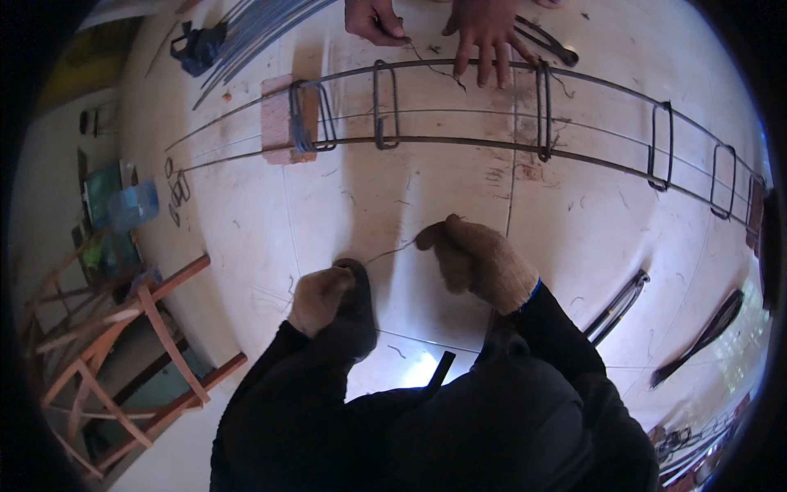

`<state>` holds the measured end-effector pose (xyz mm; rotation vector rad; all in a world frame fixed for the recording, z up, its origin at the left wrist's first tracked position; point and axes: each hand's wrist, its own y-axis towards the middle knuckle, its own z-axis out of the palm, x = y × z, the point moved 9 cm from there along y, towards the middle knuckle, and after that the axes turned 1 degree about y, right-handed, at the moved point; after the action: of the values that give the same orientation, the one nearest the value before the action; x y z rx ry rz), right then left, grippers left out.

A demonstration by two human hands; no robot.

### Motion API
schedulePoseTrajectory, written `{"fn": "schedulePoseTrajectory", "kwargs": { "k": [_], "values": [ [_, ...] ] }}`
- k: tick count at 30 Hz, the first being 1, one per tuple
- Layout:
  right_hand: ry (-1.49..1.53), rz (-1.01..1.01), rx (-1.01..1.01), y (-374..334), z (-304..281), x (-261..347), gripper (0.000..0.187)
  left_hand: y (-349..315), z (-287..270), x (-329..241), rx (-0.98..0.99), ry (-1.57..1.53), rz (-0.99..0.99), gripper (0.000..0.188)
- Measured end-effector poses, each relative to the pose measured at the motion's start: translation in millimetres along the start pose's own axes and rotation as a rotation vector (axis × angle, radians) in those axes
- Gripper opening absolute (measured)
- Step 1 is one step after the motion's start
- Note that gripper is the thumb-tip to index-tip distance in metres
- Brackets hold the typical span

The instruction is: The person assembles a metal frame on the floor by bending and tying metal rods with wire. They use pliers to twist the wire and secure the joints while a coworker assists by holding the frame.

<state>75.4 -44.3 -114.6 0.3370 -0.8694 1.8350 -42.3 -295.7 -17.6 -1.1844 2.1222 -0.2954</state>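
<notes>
Wire (393,251) is pinched tightly by the right hand (484,258); the left hand (320,297) is curled, its hold unclear. Both are separated from the steel frame (447,140) by floor (443,190).

Floor (590,238): pale, with hot white glare low centre!
Dark clothing (492,410): deep in shadow, detail nearly gone.
Steel bars (459,141): bowing hard (fisheye at work), corners black.

wire (393,251) in front of rebar frame (459,141), block (279,111) apparently beneath its left part, pliers (634,285) right
</notes>
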Motion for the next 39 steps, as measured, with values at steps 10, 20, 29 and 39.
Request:
{"fn": "schedulePoseTrajectory", "kwargs": {
  "k": [10, 20, 29, 39],
  "values": [
    [-0.434, -0.242, -0.475, 5, 13, 36, 0.032, -4, 13, 61, 0.595, -0.487, -0.469, 0.034],
    [-0.396, -0.14, -1.014, 1, 10, 22, 0.037, 13, 69, 36, 0.806, -0.134, 0.702, 0.041],
    [-0.034, 0.039, -0.969, -16, 34, -12, 0.03, -17, 123, -10, 1.274, -1.444, -0.651, 0.03],
    [-0.807, -0.215, -0.849, -5, 72, -30, 0.019, -50, 172, -4, 1.527, -1.117, -0.01, 0.03]
  ]
}}
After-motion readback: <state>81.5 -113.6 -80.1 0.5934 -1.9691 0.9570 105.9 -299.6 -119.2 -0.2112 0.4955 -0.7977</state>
